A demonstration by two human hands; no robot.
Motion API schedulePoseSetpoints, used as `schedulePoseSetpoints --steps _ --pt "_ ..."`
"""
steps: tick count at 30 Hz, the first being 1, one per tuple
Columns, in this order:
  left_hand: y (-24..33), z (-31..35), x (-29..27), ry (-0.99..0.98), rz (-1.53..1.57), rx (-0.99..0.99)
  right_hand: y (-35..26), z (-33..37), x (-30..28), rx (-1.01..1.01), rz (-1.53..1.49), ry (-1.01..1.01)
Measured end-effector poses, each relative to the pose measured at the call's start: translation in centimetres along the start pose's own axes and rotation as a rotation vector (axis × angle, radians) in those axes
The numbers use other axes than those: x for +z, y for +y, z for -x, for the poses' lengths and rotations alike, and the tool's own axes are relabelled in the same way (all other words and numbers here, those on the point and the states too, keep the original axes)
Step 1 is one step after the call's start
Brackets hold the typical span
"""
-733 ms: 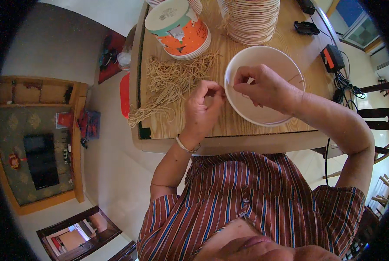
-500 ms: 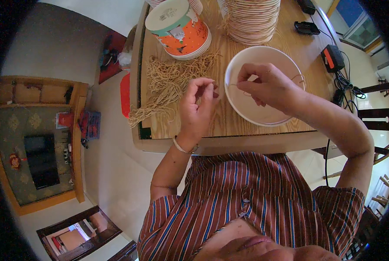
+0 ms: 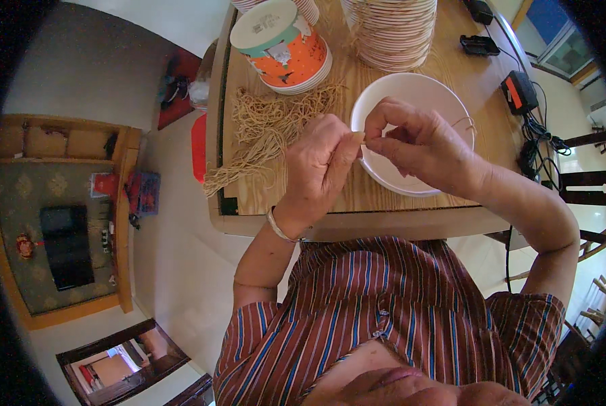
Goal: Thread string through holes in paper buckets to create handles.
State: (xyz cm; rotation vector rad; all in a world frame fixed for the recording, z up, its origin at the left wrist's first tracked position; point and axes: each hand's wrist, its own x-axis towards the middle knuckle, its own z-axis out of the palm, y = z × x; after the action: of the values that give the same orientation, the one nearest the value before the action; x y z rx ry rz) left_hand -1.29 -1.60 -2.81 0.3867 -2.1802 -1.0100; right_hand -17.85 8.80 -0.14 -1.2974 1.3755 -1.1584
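Observation:
My left hand [image 3: 314,166] and my right hand [image 3: 428,143] meet fingertip to fingertip over the left rim of a white round tub [image 3: 411,86]. Each is closed in a pinch on a thin tan string, mostly hidden by the fingers. A short piece of tan string [image 3: 467,123] shows at the tub's right rim. The tub stands with its mouth up on the wooden table, below my right hand. Just beyond my left hand lies a loose pile of tan strings [image 3: 266,132].
An orange and green printed tub [image 3: 295,59] stands upside down at the far left. Beside it rises a tall stack of nested tubs [image 3: 396,34]. A black adapter [image 3: 517,92] with coiled cables lies at the table's right edge, near a black tray [image 3: 479,45].
My left hand has moved up and right, closing its fingers against my right hand's fingertips. The right hand stays over the tub, and the string between the hands is now mostly covered.

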Motion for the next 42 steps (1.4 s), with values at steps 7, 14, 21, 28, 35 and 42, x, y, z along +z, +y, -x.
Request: schedulePoseSetpoints --steps 7,14,21,28,35,42 --pt "-0.5 0.3 0.4 -0.010 0.011 -0.022 -0.4 0.1 -0.2 0.140 -0.086 -0.047" --pt "-0.4 0.2 0.0 -0.053 0.031 -0.037 1.5 -0.3 0.1 -0.036 0.145 0.039" --pt "-0.7 0.2 -0.7 -0.138 0.094 -0.092 1.0 -0.1 0.1 -0.098 0.267 0.081" --pt "-0.4 -0.5 -0.5 -0.081 0.117 -0.055 1.1 -0.2 -0.1 -0.190 0.351 0.134" --pt "-0.7 -0.8 -0.6 -0.067 0.042 -0.009 1.3 -0.1 -0.4 -0.191 0.395 0.106" --pt "-0.8 -0.3 -1.0 -0.004 0.028 -0.092 2.3 -0.5 -0.7 -0.090 0.382 0.084"
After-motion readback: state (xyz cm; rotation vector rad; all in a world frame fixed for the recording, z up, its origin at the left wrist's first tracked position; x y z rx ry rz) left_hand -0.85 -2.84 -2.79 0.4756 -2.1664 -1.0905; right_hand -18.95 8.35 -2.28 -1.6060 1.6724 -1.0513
